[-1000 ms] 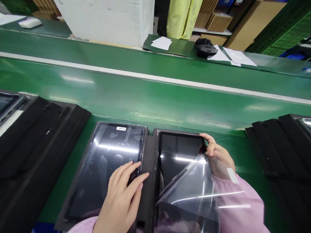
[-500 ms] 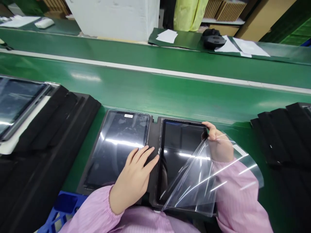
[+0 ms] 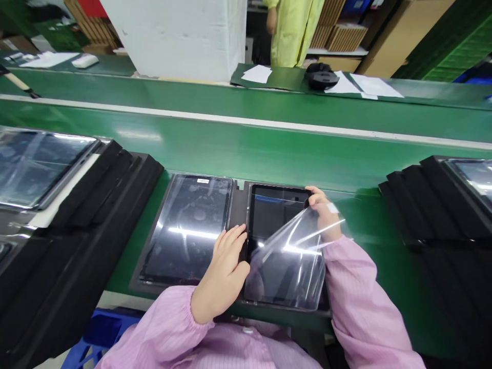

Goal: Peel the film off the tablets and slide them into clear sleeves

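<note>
Pinching a clear sheet (image 3: pixel 298 266) firmly by its corner, between the thumb and fingers of the right hand (image 3: pixel 322 204), just at the top right corner of a black tablet (image 3: pixel 274 209). Folding the sheet over on a slant, leaving the top of the screen bare and covering most of the lower part. Showing a small white tab (image 3: pixel 332 207) on the sheet, in front of the right hand.

Resting the left hand (image 3: pixel 221 274) palm down over the strip between two tablets, stretching the fingers out loosely, setting the thumb apart by the black tablet's left edge, and gripping nothing.

Looking outward, seeing two stacks of black trays on the green table (image 3: pixel 365 225), with the left stack (image 3: pixel 128 197) and the right stack (image 3: pixel 413 202) boxing in the work from both sides. Spotting a blue stool (image 3: pixel 105 328) low on the left. Facing a big white box (image 3: pixel 184 41) across the table, hiding the things behind it. Seeing papers (image 3: pixel 258 74) and a black lumpy thing (image 3: pixel 322 79) near it, and a person in yellow (image 3: pixel 294 33) standing behind.

Using a dark flat tray (image 3: pixel 239 207) for both tablets: holding the black tablet in its right half and a second tablet (image 3: pixel 192 215), with a small white sticker (image 3: pixel 203 181), in its left half. Carrying a shiny tablet (image 3: pixel 42 166) on top of the left stack, and another tablet (image 3: pixel 474 177) on the right one.
</note>
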A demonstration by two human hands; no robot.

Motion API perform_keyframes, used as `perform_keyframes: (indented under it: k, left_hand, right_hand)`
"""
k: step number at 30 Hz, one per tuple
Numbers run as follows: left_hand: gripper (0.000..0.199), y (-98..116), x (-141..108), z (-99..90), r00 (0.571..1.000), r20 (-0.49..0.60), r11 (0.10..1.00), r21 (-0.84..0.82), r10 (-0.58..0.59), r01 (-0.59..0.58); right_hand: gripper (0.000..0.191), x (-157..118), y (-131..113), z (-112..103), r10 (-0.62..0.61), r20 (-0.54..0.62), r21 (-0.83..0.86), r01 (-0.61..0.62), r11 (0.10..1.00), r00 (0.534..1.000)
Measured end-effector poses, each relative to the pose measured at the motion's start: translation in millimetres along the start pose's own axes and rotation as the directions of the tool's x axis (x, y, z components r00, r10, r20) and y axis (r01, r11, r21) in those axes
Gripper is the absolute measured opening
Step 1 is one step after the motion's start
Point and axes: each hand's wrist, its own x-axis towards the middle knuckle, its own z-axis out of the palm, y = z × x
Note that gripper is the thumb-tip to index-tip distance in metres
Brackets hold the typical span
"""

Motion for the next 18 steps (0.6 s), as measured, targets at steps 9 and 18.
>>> perform_keyframes:
  k: [9, 18]
  left_hand:
    - [0.044, 50.2, 0.9, 8.6, 0.921, 0.302, 0.329, -0.868, -0.246, 0.372]
    - [0.041, 60.7, 0.1, 1.1, 0.935, 0.327, 0.398, -0.846, -0.137, 0.354]
  right_hand:
    - [0.037, -3.3, -4.2, 0.4, -0.069, 0.032, -0.179, 0.073, 0.981, 0.997]
    - [0.05, -9.2, -39.8, -1.0, -0.239, 0.101, -0.489, 0.258, 0.833, 0.966]
